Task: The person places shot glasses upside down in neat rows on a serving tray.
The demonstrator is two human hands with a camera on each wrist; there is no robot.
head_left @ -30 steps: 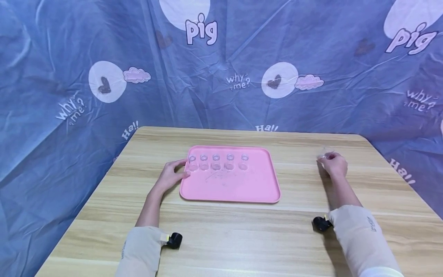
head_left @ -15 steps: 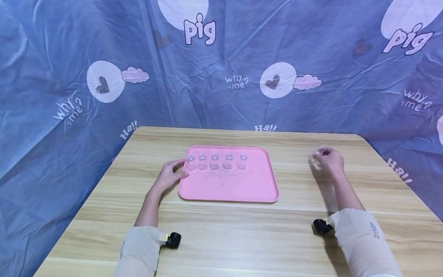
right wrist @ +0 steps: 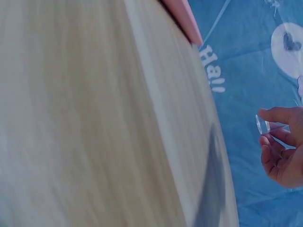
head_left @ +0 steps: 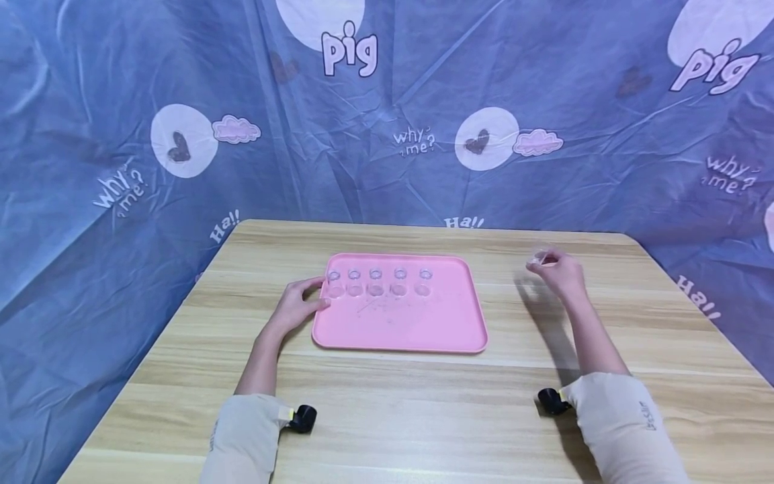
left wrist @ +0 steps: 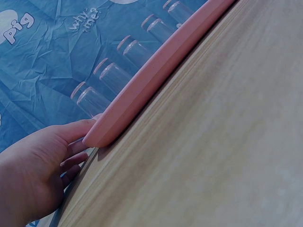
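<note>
My left hand [head_left: 295,308] grips the left rim of a pink tray [head_left: 447,326], the thumb over the edge in the left wrist view. Inside the tray, along its back half, stands a row of several small clear bottles [head_left: 375,283]; the leftmost bottle [left wrist: 92,100] is close to my left fingers. Off to the right of the tray, my right hand [head_left: 564,272] is raised above the table. Between its thumb and fingers it pinches another small clear bottle [right wrist: 262,125], whose round rim faces left in the right wrist view. My fingers cover part of that bottle.
The tray lies on a light wood-grain table [head_left: 423,410]. A blue printed cloth [head_left: 399,181] hangs behind the table's back edge. Black wrist cameras [head_left: 304,419] stick out from both sleeves.
My right hand has lifted from the table and moved left toward the tray, carrying the clear bottle. My left hand, the tray and the row of bottles have stayed in place.
</note>
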